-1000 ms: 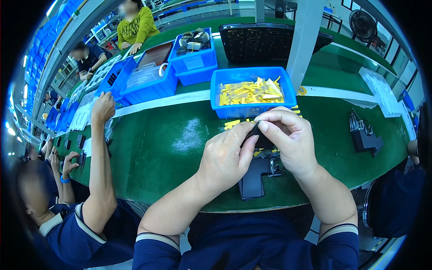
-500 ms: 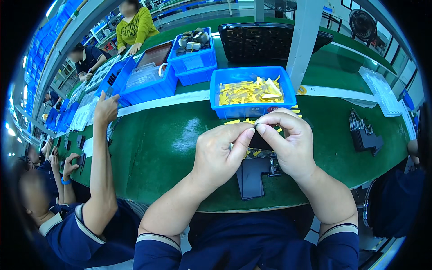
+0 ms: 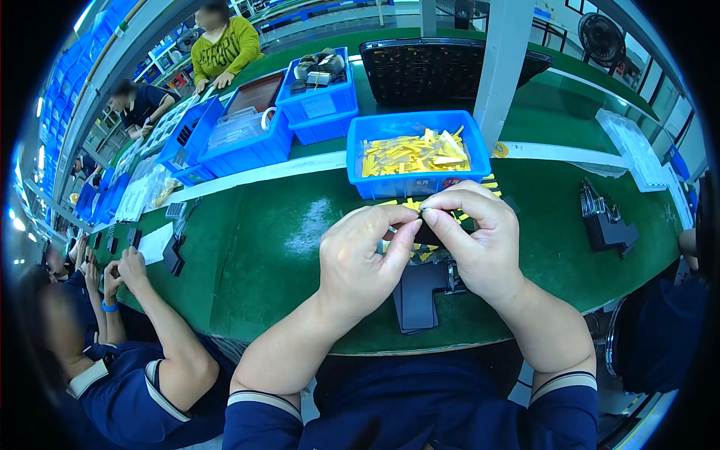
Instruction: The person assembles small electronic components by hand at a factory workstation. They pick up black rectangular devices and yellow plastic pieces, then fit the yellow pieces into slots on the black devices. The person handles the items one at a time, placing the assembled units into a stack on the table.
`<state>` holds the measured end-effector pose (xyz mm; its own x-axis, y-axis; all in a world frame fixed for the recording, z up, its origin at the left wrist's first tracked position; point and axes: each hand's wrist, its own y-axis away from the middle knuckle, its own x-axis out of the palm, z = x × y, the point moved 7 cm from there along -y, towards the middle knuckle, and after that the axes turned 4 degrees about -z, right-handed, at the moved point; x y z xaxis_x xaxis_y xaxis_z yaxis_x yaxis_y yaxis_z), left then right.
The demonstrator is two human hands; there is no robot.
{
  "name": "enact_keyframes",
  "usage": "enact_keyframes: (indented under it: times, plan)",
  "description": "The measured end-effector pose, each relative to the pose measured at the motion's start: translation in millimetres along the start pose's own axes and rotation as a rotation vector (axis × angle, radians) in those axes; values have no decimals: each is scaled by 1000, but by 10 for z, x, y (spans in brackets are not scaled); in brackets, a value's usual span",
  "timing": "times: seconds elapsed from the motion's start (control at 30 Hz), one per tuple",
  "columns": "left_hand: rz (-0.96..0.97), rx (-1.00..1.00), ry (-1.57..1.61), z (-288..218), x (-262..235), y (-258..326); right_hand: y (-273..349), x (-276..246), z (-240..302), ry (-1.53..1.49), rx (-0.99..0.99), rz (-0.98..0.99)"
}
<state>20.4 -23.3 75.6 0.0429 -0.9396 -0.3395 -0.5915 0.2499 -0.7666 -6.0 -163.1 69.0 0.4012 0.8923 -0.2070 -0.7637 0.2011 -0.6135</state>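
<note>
My left hand point(image 3: 364, 255) and my right hand point(image 3: 484, 244) meet in front of the blue bin, thumbs and forefingers pinched together tip to tip. Something small and dark sits at the fingertips, mostly covered by them, so its kind cannot be told. Below my hands lies a stack of flat dark grey plates point(image 3: 417, 300) near the table's front edge, with metal-looking pieces point(image 3: 453, 277) at its right side. Loose yellow strips point(image 3: 411, 204) lie behind and under my fingers, partly hidden. Just beyond stands the blue bin point(image 3: 420, 185), holding many more yellow strips point(image 3: 409, 156).
A second stack of dark plates point(image 3: 606, 225) lies to the right. Blue crates point(image 3: 251, 154) line the back left, beside a grey post point(image 3: 504, 75) and a black tray point(image 3: 420, 71). At left, a co-worker's arm point(image 3: 169, 322) rests by the green table point(image 3: 255, 247).
The co-worker at left has brought a raised hand down from near the crates to the table edge. My own hands stay pinched together, barely shifted.
</note>
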Motion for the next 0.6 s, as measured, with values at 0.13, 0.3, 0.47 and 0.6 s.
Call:
enact_keyframes:
  times: [0.13, 0.3, 0.47, 0.6]
  plan:
    - [12, 97, -69, -42, 13, 12, 0, -6, 5, 0, 24, -3]
    - [28, 123, -136, -69, 26, 11, 9, -2, 11, 19, -18, -19]
    - [76, -49, -13, 64, 45, -1, 6, -3, 20, 34, -15, -8]
    - [111, -206, 155, 170, 45, -17, 6, -1, 18, 32, -12, 6]
